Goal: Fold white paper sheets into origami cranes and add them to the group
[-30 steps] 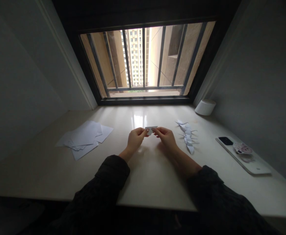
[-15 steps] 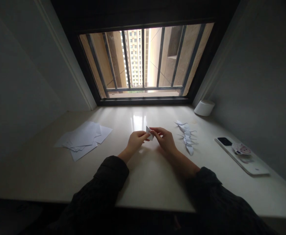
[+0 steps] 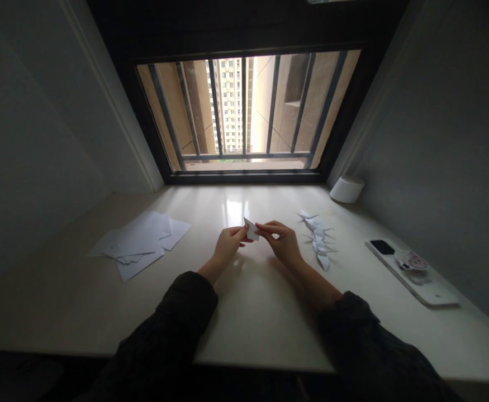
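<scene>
A small folded piece of white paper [image 3: 251, 229] is held up between my two hands, over the middle of the pale sill. My left hand [image 3: 228, 244] pinches its left side between thumb and fingers. On the right side, the fingertips and thumb of my right hand [image 3: 281, 240] close on its edge. To the right lies a row of several folded paper cranes [image 3: 317, 237]. A loose pile of white paper sheets [image 3: 141, 237] rests to the left.
A phone [image 3: 412, 273] with a cartoon figure on its back lies at the right. Near the window's right corner stands a white cylindrical object [image 3: 347, 190]. The barred window [image 3: 244, 111] is behind the sill [image 3: 261, 329], whose front edge is close to me.
The folded paper has shifted slightly left and turned, showing a broader face. My right fingers have moved to its right edge. The whole view has tilted up a little.
</scene>
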A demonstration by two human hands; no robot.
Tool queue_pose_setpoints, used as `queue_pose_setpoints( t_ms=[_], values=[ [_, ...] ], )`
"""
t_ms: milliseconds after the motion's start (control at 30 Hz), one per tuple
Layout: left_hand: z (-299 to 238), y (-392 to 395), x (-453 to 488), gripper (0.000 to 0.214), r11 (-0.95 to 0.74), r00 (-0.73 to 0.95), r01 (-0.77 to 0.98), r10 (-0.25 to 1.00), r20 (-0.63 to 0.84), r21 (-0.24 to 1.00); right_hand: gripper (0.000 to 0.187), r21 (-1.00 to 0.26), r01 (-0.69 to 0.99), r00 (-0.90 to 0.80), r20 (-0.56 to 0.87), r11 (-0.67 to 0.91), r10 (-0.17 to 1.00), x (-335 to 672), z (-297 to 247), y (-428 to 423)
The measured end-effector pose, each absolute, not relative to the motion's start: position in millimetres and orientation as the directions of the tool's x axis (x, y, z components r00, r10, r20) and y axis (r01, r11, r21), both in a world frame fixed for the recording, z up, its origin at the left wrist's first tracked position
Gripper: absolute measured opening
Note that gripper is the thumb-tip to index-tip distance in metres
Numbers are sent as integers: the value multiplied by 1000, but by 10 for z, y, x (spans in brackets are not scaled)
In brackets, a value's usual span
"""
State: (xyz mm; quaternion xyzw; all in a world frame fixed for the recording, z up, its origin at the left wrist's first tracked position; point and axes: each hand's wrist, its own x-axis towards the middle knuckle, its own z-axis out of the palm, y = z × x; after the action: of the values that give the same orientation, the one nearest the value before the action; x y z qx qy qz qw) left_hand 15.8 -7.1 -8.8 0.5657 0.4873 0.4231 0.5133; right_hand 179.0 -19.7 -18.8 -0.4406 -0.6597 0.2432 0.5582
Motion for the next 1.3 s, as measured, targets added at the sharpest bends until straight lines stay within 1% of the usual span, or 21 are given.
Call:
queue_pose_setpoints(
  t_ms=[167, 333, 400, 500, 633, 733, 867, 1000, 1067, 1100, 1200, 1267, 1300],
  values=[
    [-78, -76, 144, 39, -97, 107, 190, 991, 78, 977, 23, -801, 333, -17, 523, 498, 852, 1789, -189, -190],
    [-95, -71, 139, 39, -167, 125, 207, 982, 143, 964, 31, -868, 256, -3, 439, 426, 898, 1798, -192, -164],
    [-105, -66, 143, 40, -159, 147, 195, 980, 131, 968, 33, -893, 228, 9, 400, 387, 917, 1803, -204, -146],
    [-106, -66, 150, 41, -102, 179, 163, 981, 72, 981, 34, -919, 184, 32, 361, 349, 932, 1806, -222, -127],
    [-92, -64, 144, 44, -31, 160, 79, 987, 18, 996, 32, -960, 56, 59, 276, 273, 959, 1796, -212, -134],
    [-82, -54, 125, 53, -34, 123, 10, 992, 33, 999, 34, -975, 14, 59, 222, 221, 973, 1791, -191, -147],
    [-66, -57, 114, 46, -65, 161, -13, 985, 66, 998, 38, -984, -15, 54, 178, 179, 983, 1797, -212, -125],
    [-87, -82, 149, 49, -76, 225, -16, 971, 77, 997, 47, -987, -38, 86, 152, 156, 985, 1795, -282, -85],
    [-112, -94, 174, 48, -77, 273, -7, 959, 76, 997, 47, -987, -9, 91, 161, 162, 983, 1795, -304, -83],
    [-123, -99, 184, 46, -80, 298, 5, 952, 75, 997, 47, -984, 31, 98, 175, 173, 980, 1796, -305, -89],
    [-121, -118, 186, 33, -128, 343, 111, 936, 82, 986, 44, -936, 261, 121, 273, 234, 954, 1817, -263, -132],
    [-92, -131, 167, 33, -182, 346, 244, 934, 90, 953, 38, -852, 425, 75, 369, 305, 926, 1839, -207, -169],
    [-75, -137, 156, 35, -205, 342, 309, 935, 93, 929, 34, -808, 472, 30, 413, 351, 910, 1849, -178, -186]
  ],
)
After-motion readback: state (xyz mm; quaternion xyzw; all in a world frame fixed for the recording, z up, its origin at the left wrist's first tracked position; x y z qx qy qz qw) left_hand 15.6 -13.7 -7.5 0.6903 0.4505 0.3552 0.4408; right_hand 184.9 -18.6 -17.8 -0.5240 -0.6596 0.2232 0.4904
